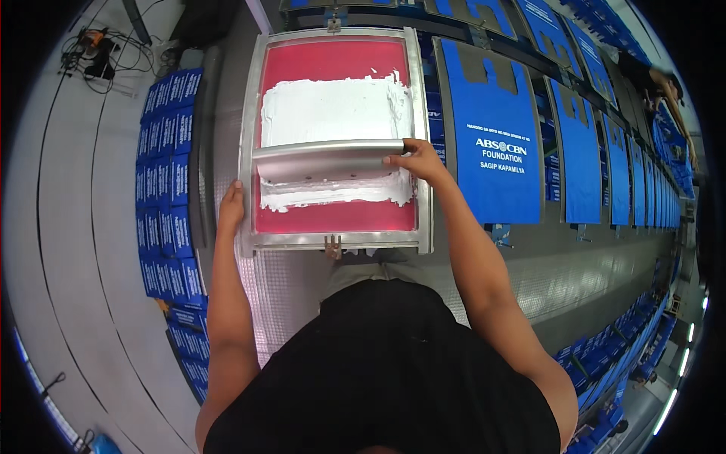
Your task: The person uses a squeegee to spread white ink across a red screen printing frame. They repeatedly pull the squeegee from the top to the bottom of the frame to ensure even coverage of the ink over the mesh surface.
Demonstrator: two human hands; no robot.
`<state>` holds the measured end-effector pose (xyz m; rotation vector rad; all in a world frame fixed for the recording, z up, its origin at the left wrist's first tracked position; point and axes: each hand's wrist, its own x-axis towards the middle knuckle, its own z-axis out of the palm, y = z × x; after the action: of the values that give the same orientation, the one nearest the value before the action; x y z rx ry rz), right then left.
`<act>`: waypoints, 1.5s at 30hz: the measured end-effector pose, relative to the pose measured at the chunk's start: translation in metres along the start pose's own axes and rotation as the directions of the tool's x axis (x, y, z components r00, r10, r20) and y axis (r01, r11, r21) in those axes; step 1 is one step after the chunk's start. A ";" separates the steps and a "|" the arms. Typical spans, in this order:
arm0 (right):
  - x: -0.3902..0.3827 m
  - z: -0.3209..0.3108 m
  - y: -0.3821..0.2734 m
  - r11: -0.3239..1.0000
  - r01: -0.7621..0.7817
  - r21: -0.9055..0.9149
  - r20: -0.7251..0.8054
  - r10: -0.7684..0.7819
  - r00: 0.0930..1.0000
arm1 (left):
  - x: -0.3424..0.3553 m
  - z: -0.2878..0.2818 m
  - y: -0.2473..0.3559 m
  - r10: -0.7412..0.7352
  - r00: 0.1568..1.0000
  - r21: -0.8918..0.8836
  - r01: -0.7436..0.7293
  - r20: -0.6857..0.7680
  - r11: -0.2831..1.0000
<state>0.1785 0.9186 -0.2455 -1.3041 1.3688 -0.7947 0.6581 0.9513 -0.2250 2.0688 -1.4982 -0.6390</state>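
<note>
In front of me lies a screen-printing frame (423, 91) with metal sides and a red mesh (333, 57). Thick white ink (333, 106) covers the middle of the mesh, ragged at its edges. Across the ink rests a wide metal squeegee (325, 160). My right hand (423, 161) grips its right end, thumb on the near face. At the frame's left side is my left hand (233, 203), its fingers closed against the metal edge and partly hidden by it.
Blue printed bags (495, 113) lie flat on boards in a long row to the right. Stacks of folded blue bags (162, 197) stand on the left. Tangled cables (98, 60) lie on the floor at the far left. Another person (656, 83) is at the far right.
</note>
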 end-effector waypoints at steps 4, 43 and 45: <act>0.000 -0.011 0.008 0.961 -0.019 0.275 -0.057 0.036 0.998 | -0.009 0.008 0.041 -0.060 0.998 -0.190 0.062 0.018 0.980; -0.504 -0.449 0.264 0.981 -0.043 0.189 -0.798 0.179 0.575 | -0.292 0.460 0.440 0.636 0.647 -0.547 -0.379 0.420 0.746; -0.502 -0.458 0.282 0.976 -0.047 0.213 -0.806 0.202 0.556 | -0.285 0.478 0.436 0.645 0.648 -0.552 -0.389 0.406 0.738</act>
<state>-0.4010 1.3710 -0.2841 -0.6485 2.0426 -1.5042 -0.0397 1.0483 -0.2869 1.0300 -1.9616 -1.2810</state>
